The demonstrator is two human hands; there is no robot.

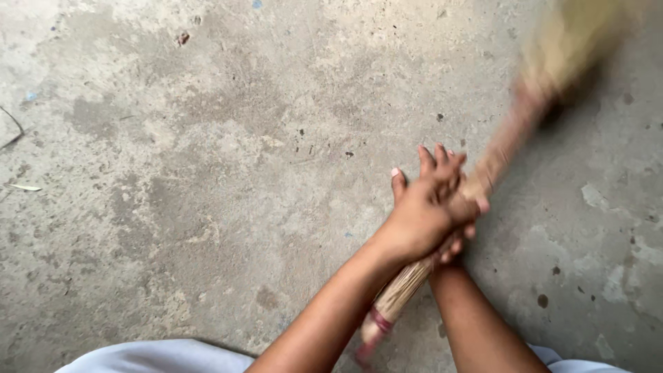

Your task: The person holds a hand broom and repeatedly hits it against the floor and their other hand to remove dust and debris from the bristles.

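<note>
Scene: A person looks down at a bare concrete floor (207, 173), stained and pitted, with both arms reaching out over it from the near edge.
Broom: A bundle of straw-coloured sticks, the broom (407, 283) runs from near centre up to the far right, its butt end bound with a red band (378, 321) close to the person's body; the brush end at far right is blurred.
Left hand: The left hand (418, 217) lies on top, fingers spread and only loosely curled over the other hand and the shaft.
Right hand: The right hand (464, 207) sits beneath, mostly hidden; its fingertips show curled round the broom, so it appears closed on the shaft, though how firmly cannot be told.
Debris: A pale sliver (25, 187) lies at the far left of the floor, with dark specks (349, 154) just beyond the hands.
Risk, grip: With the upper hand's fingers half open, the broom could twist or slip out, judging by the blur at its head.
Risk, bundle: The binding sits well behind the hands; loose sticks may work free and scatter.
Risk, reach: The sliver lies well apart from the brush and may be missed.
Clothing: White cloth (159, 356) edges the near frame.
</note>
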